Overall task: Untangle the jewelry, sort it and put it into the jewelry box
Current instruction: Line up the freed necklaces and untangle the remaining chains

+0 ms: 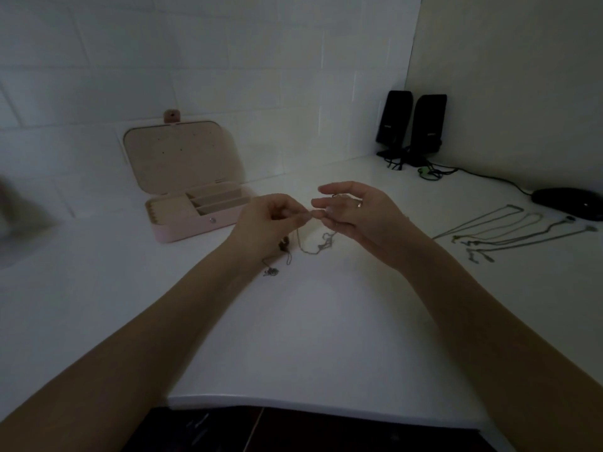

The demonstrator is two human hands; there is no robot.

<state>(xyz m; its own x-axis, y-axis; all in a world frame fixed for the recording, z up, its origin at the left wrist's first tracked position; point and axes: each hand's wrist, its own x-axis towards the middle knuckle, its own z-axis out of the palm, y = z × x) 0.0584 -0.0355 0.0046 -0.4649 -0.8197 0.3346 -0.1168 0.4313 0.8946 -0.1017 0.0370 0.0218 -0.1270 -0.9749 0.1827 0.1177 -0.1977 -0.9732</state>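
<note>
Both my hands are raised over the middle of the white table. My left hand (pixel 267 220) pinches a thin chain between thumb and fingers. My right hand (pixel 352 213) pinches the same chain right beside it, its other fingers spread. The tangled chains (pixel 321 244) hang from the pinch down to the table, with a small pendant (pixel 270 271) lying under my left wrist. The pink jewelry box (pixel 182 223) stands with its lid up at the back left, its compartments holding nothing I can see. Several straightened necklaces (pixel 509 233) lie side by side at the right.
Two black speakers (pixel 411 125) stand in the back right corner with cables trailing. A black computer mouse (pixel 567 202) lies at the far right. The tiled wall rises behind the box. The table's front edge (pixel 293 406) curves near me.
</note>
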